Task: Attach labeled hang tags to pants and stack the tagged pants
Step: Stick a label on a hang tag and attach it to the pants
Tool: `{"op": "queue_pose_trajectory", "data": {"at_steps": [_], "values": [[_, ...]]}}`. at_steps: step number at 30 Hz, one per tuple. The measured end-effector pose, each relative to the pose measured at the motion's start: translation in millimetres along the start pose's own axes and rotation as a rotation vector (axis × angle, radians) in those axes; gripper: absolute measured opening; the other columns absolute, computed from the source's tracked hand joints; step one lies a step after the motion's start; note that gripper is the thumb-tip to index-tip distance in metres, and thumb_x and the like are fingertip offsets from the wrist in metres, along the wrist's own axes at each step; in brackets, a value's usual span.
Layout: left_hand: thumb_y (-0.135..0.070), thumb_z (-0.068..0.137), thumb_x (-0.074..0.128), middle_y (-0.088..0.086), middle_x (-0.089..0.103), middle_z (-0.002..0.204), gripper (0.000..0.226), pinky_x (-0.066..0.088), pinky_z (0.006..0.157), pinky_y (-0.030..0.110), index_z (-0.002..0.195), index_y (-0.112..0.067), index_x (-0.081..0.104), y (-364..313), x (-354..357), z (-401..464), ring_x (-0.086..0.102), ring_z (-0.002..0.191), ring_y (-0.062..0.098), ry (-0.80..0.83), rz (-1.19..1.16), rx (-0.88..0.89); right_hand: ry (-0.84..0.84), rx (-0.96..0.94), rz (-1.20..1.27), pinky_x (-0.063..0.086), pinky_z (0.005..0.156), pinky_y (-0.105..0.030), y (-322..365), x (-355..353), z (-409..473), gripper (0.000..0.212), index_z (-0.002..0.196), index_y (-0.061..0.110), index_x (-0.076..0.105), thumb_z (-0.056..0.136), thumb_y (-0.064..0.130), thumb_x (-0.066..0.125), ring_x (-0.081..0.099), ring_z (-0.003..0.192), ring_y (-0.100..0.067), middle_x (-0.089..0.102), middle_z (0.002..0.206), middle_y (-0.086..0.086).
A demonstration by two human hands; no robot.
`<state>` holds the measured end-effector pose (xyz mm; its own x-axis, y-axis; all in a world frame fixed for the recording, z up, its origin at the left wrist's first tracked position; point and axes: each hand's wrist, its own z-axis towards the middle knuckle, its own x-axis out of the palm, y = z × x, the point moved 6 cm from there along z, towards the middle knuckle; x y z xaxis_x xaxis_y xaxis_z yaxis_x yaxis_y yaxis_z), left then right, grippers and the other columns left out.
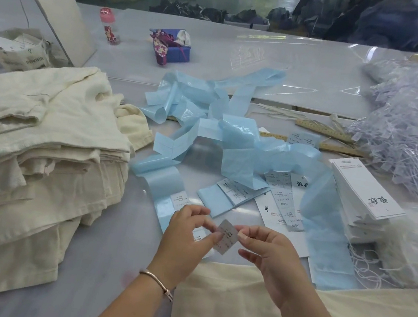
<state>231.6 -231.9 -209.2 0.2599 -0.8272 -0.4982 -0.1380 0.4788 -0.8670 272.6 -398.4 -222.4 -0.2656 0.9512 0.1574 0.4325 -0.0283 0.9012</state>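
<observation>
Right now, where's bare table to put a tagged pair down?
Free: the grey strip between the cream pants stack and the blue backing strips, ahead of the left hand; also the far table past the strips. Crowded: right side, hang tags and plastic fasteners.

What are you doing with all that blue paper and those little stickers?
A person is holding one small printed label between both hands: the left hand and the right hand each pinch an edge of it. Blue backing strips lie tangled across the table. White hang tags are piled on the right, and a stack of cream pants sits on the left. Another cream garment lies just below the hands.
</observation>
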Motion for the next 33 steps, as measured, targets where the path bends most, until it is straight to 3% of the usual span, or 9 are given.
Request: {"op": "queue_pose_trajectory", "data": {"at_steps": [2,4,7,10,13,16,20,30,33], "values": [[-0.022,0.08,0.077,-0.022,0.053,0.113,0.018,0.039,0.097,0.022,0.069,-0.032,0.067,3.5,3.0,-1.7,0.048,0.116,0.0,0.02,-0.085,-0.032,-0.029,-0.022,-0.038,0.049,0.075,-0.027,2.7,-8.4,0.4,0.013,0.074,0.014,0.07,0.08,0.002,0.07,0.065,0.085,-0.012,0.074,0.098,-0.004],[-0.018,0.078,0.079,-0.02,0.055,0.114,0.021,0.041,0.093,0.023,0.065,-0.03,0.067,7.6,3.5,-1.8,0.051,0.114,0.001,-0.012,-0.122,-0.061,-0.135,-0.124,-0.177,0.05,0.073,-0.025,9.4,-28.7,3.8,0.025,0.092,0.018,0.071,0.078,-0.003,0.071,0.063,0.08,-0.011,0.073,0.097,-0.004],[-0.013,0.076,0.081,-0.012,0.058,0.113,0.022,0.047,0.09,0.026,0.063,-0.028,0.07,17.6,-1.4,-0.2,0.058,0.105,0.002,-0.116,-0.25,-0.135,-0.329,-0.276,-0.835,0.046,0.085,-0.028,23.6,-68.0,12.4,0.056,0.121,0.031,0.056,0.078,-0.003,0.067,0.06,0.097,-0.014,0.064,0.109,0.006],[-0.014,0.075,0.081,-0.013,0.058,0.117,0.022,0.046,0.076,0.006,0.063,-0.032,0.074,22.7,-0.7,-1.3,0.055,0.095,-0.016,-0.127,-0.328,-0.171,-0.094,-0.274,-1.46,0.032,0.104,-0.025,12.7,-73.5,30.2,0.072,0.142,0.033,0.039,0.079,0.006,0.062,0.031,0.138,-0.009,0.038,0.147,0.013],[-0.016,0.078,0.079,-0.021,0.051,0.122,0.032,0.042,0.07,0.0,0.067,-0.046,0.074,20.5,3.2,-2.2,0.049,0.1,-0.022,-0.109,-0.324,-0.144,0.094,-0.257,-1.709,0.028,0.105,-0.028,1.3,-63.5,46.6,0.08,0.15,0.03,0.025,0.081,0.023,0.064,0.022,0.141,-0.01,0.03,0.151,0.013],[-0.019,0.08,0.078,-0.023,0.047,0.124,0.035,0.042,0.072,0.0,0.075,-0.053,0.072,15.4,6.9,-2.5,0.052,0.108,-0.01,-0.084,-0.311,-0.115,0.113,-0.301,-1.854,0.031,0.096,-0.033,4.7,-51.8,57.3,0.076,0.143,0.027,0.035,0.076,0.038,0.069,0.034,0.126,-0.02,0.042,0.133,0.004],[-0.016,0.08,0.078,-0.021,0.046,0.126,0.025,0.045,0.072,0.005,0.085,-0.04,0.074,15.6,9.9,-3.4,0.052,0.11,-0.006,-0.063,-0.332,-0.118,0.126,-0.353,-1.906,0.033,0.093,-0.032,11.1,-44.5,63.0,0.069,0.128,0.029,0.05,0.066,0.046,0.077,0.038,0.115,-0.02,0.045,0.119,0.004],[-0.009,0.087,0.068,-0.008,0.056,0.109,0.057,0.047,0.074,0.014,0.117,-0.054,0.052,6.3,26.6,-11.7,0.054,0.074,-0.006,0.093,-0.353,-0.076,0.024,-0.53,-1.666,0.032,0.1,-0.028,2.7,-60.8,45.8,0.071,0.141,0.027,0.044,0.079,0.05,0.069,0.045,0.124,-0.016,0.052,0.133,0.011],[-0.009,0.087,0.068,-0.008,0.056,0.109,0.06,0.044,0.072,0.011,0.119,-0.056,0.049,7.0,30.8,-13.2,0.054,0.074,-0.006,0.096,-0.341,-0.07,-0.073,-0.652,-1.616,0.049,0.081,-0.037,8.6,-63.0,32.1,0.069,0.118,0.015,0.067,0.058,0.04,0.089,0.065,0.095,-0.028,0.067,0.106,0.001]]}}
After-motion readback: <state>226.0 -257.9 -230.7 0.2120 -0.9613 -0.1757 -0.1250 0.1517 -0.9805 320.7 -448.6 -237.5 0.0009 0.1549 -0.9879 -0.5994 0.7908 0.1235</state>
